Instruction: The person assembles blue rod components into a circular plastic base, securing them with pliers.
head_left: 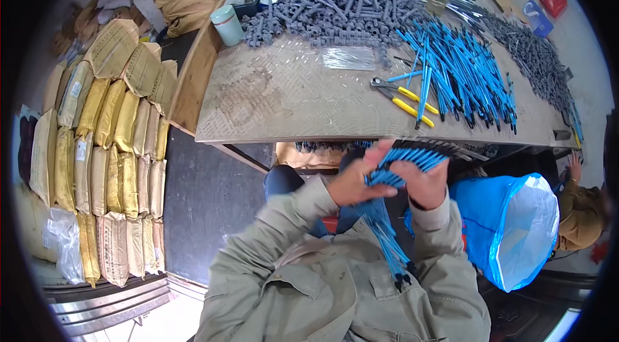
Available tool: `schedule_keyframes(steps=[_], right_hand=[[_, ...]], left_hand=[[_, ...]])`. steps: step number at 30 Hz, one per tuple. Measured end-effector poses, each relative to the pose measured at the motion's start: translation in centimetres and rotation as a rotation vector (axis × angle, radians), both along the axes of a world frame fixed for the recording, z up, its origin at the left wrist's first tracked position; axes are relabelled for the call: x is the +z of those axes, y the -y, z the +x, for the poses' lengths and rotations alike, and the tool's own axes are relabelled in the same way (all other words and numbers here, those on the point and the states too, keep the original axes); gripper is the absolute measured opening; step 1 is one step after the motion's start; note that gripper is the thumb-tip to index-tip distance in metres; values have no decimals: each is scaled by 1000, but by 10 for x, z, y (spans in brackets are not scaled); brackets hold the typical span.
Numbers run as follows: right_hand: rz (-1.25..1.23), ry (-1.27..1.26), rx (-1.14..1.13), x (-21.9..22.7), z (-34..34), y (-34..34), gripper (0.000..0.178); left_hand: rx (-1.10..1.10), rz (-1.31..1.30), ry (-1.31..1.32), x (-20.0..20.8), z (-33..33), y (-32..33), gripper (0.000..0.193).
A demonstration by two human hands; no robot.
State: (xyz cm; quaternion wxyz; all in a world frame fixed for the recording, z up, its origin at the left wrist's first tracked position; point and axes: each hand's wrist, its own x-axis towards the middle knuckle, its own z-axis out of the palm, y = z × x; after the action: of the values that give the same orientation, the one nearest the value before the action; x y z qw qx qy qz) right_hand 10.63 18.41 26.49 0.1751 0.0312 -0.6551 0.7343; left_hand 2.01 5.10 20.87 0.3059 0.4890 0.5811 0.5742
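Clasping a bundle of blue rods (422, 160) at the centre of the frame, the person had the left hand (354, 182), slightly blurred, partly curled against its left end. The right hand (427, 184) was bent around its near side, thumb laid across the rods, the other fingers mostly hidden. More blue rods with dark tips (390, 245) hung just below the hands. On the table (277, 107) above, yellow-handled pliers (416, 110) lay beside a heap of blue rods (458, 74); a blue bag (493, 210) stood at the lower right.
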Motion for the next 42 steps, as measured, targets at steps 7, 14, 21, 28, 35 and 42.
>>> schedule_keyframes(steps=[7,14,21,28,35,42], right_hand=[[-405,435,19,-69,0,11,32],[-393,489,5,-78,-11,1,32],[-428,496,-8,-79,-8,6,29],[-453,511,-53,-75,-2,3,27],[-457,494,-6,-69,-6,6,26],[-400,404,-2,-63,10,6,26]], left_hand=[[121,-175,719,-125,65,12,32],[73,-347,144,-9,-59,68,32],[1019,-291,-1051,-2,-307,85,24],[992,-606,-987,1,-330,70,19],[780,-724,-1026,-11,-297,71,23],[856,-399,-903,11,-293,41,31]])
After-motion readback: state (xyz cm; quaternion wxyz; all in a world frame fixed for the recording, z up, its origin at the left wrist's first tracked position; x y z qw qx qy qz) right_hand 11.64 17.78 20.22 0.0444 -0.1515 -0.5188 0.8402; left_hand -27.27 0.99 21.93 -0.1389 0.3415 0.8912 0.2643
